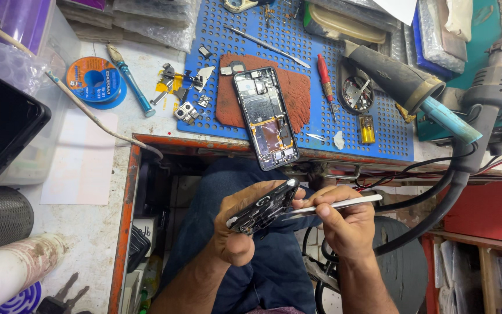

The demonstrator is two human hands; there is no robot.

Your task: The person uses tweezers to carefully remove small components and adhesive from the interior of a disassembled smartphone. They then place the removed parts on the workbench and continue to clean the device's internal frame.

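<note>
My left hand (236, 224) grips a dark phone part (262, 206), held edge-on over my lap below the bench. My right hand (347, 224) holds metal tweezers (335, 206), whose tips touch the part's right side. On the bench above lies an opened phone (265, 118) with its insides showing. It rests partly on a rust-red pad (297, 93) and hangs over the front edge of the blue perforated mat (350, 134).
A red screwdriver (325, 75), a thin metal pry tool (268, 46), small loose parts (188, 110), a blue solder spool (95, 80), a blue-handled tool (130, 81). A hot-air gun nozzle (402, 78) and black cables (437, 192) at right. A black box (1, 125) at left.
</note>
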